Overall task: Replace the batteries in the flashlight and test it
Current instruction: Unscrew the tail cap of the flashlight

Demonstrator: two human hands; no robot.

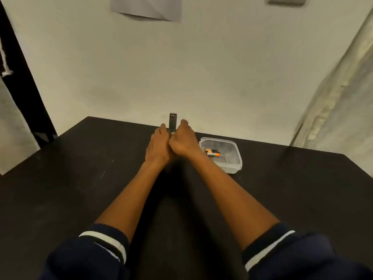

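Flashlight (172, 122) upright near table (80, 178) far edge, base clasped by left hand (159, 144) and right hand (182, 141), fingers curled around it; spare batteries (212, 153) in clear tub (232, 168) just right; best twisted with barrel kept vertical, grip firm.

Both arms reach straight forward, forearms bare, dark sleeves pushed up past the elbows. The left hand (159, 143) and right hand (182, 139) meet with wrists nearly touching, fingers curled closed, knuckles up; the right hand's fingertips sit slightly beyond the left's.
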